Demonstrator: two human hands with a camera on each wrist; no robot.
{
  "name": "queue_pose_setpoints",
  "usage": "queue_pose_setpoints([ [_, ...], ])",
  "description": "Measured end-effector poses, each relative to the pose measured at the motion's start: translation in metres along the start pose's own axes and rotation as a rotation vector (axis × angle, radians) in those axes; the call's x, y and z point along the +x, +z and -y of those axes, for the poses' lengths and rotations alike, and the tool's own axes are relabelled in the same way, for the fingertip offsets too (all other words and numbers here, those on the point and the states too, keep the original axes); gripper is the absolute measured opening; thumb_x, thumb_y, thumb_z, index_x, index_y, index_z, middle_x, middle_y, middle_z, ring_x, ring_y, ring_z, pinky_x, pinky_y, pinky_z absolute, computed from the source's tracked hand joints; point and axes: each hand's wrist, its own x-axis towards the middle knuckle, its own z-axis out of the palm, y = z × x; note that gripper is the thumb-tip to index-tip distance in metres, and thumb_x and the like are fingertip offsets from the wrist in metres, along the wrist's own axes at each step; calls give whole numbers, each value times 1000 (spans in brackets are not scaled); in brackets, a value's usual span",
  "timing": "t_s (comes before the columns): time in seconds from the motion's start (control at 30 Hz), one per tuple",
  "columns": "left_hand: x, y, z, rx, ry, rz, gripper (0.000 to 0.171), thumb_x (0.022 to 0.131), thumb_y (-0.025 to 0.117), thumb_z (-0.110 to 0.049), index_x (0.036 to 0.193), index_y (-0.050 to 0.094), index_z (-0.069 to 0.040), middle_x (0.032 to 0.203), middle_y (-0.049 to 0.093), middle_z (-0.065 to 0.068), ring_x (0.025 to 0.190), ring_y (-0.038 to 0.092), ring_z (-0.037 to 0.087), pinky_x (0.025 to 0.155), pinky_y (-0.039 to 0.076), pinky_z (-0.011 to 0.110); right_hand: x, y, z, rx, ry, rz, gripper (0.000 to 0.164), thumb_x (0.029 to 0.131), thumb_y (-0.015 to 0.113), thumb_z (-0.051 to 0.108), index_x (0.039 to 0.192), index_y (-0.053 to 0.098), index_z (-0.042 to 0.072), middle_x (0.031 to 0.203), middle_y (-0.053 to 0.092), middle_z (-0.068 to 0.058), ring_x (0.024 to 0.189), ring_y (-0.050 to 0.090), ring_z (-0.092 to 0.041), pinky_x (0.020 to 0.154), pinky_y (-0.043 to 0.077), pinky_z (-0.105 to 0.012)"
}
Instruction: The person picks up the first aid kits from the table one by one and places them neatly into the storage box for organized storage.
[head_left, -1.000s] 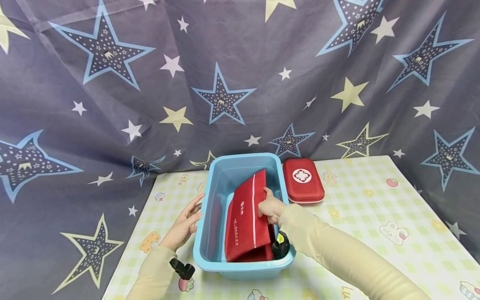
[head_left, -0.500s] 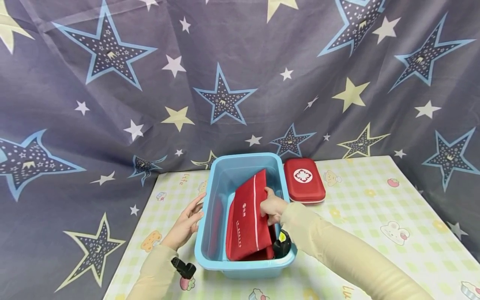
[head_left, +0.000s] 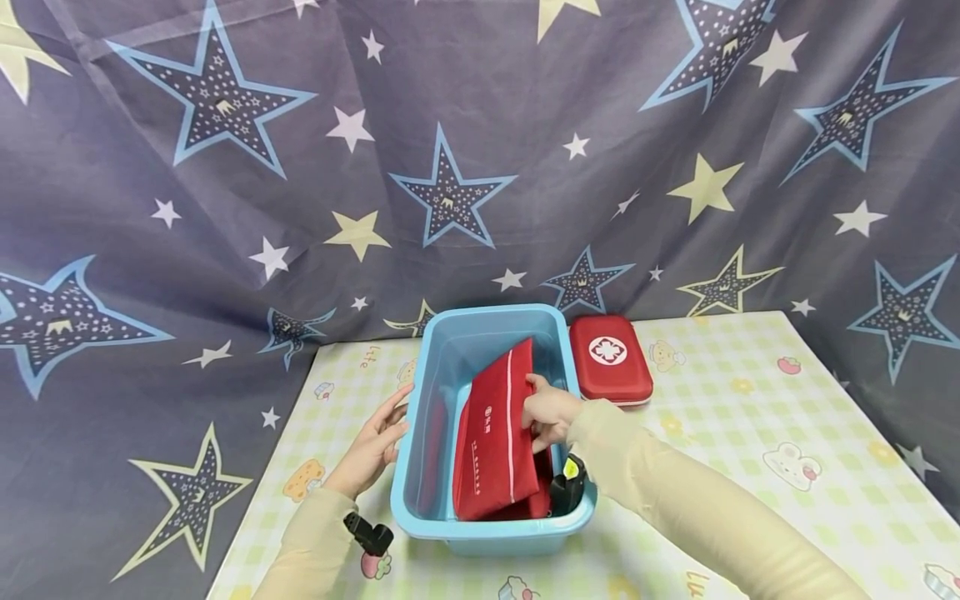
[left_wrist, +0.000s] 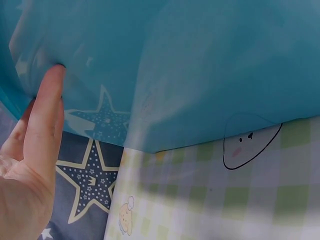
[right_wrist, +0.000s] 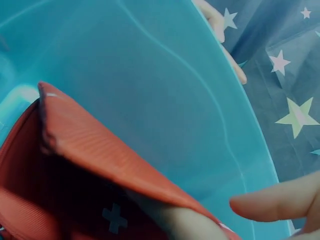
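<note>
In the frame's lower middle, our right hand (head_left: 551, 414) holds the edge of a flat red cloth pouch (head_left: 489, 454) inside a boxy blue plastic tub (head_left: 491, 531). Our left hand (head_left: 369, 452) touches the tub, fingers straight.

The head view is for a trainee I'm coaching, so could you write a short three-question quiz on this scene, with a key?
1. True or false: the white-emblemed red case is outside the blue bin.
2. Which part of the blue bin does the left hand touch: a) its floor, b) its outer side, c) its inner wall?
3. Fill in: the red pouch is touched by the person's ____ hand.

Key: 1. True. 2. b. 3. Right hand.
</note>
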Motion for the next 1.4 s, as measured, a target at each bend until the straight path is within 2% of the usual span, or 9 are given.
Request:
queue_pose_setpoints([
  [0.07, 0, 0, 0, -3, -4, -1, 62, 99, 44, -10, 152, 12, -9, 128, 48, -9, 102, 60, 7, 73, 57, 28, -3, -2, 3, 3, -1, 22, 85, 79, 31, -18, 150, 4, 18, 141, 21, -31, 129, 30, -48, 92, 37, -70],
  [0.2, 0, 1, -1, -2, -14, -7, 62, 99, 44, -11, 152, 12, -10, 128, 48, -9, 101, 61, 7, 72, 57, 28, -8, -8, 9, 8, 4, 64, 83, 80, 32, -17, 149, 4, 18, 136, 25, -31, 112, 43, -43, 92, 36, -70],
  [0.3, -1, 1, -2, 2, -20, -12, 62, 99, 44, -12, 153, 12, -11, 128, 48, -10, 102, 60, 6, 72, 57, 28, -12, -12, 11, 43, 21, 100, 81, 81, 33, -17, 149, 4, 19, 135, 26, -31, 111, 44, -43, 93, 36, -69],
  [0.47, 0, 1, 0, -2, -26, -12, 62, 99, 44, -12, 153, 13, -12, 129, 48, -9, 104, 59, 6, 73, 57, 28, -22, -18, 14, 113, 50, 150, 79, 87, 34, -13, 151, 2, 19, 142, 22, -32, 132, 27, -49, 96, 36, -66],
  [0.73, -2, 1, -2, 12, -40, -34, 62, 99, 44, -11, 153, 13, -13, 130, 47, -9, 104, 60, 6, 74, 57, 29, -33, -29, 16, 124, 45, 208, 74, 90, 38, -7, 151, 3, 18, 144, 28, -30, 132, 34, -44, 97, 41, -56],
  [0.93, -1, 2, -2, 10, -34, -25, 63, 99, 44, -11, 153, 11, -11, 130, 47, -9, 105, 59, 7, 73, 57, 29, -37, -36, 11, 102, 1, 265, 67, 92, 36, -4, 151, 8, 9, 146, 29, -31, 134, 35, -43, 105, 35, -52],
  [1.07, -1, 2, -2, 12, -39, -35, 62, 99, 43, -11, 153, 12, -11, 130, 46, -8, 104, 59, 7, 74, 57, 30, -38, -40, 8, 90, -41, 298, 61, 92, 36, -3, 149, 13, 4, 143, 35, -30, 121, 51, -35, 108, 33, -51],
  [1.2, 0, 1, -1, 15, -50, -41, 62, 99, 44, -12, 153, 12, -12, 131, 45, -8, 105, 59, 7, 75, 57, 30, -38, -47, 4, 98, -102, 365, 57, 95, 35, -1, 148, 14, 0, 139, 41, -25, 110, 58, -23, 106, 38, -48],
  [1.4, 0, 2, -1, 15, -55, -46, 62, 99, 44, -12, 153, 13, -13, 130, 46, -9, 106, 59, 6, 77, 56, 31, -40, -60, -1, 173, -175, 475, 54, 97, 33, 0, 147, 14, 1, 129, 48, -14, 113, 53, -22, 101, 46, -41],
])
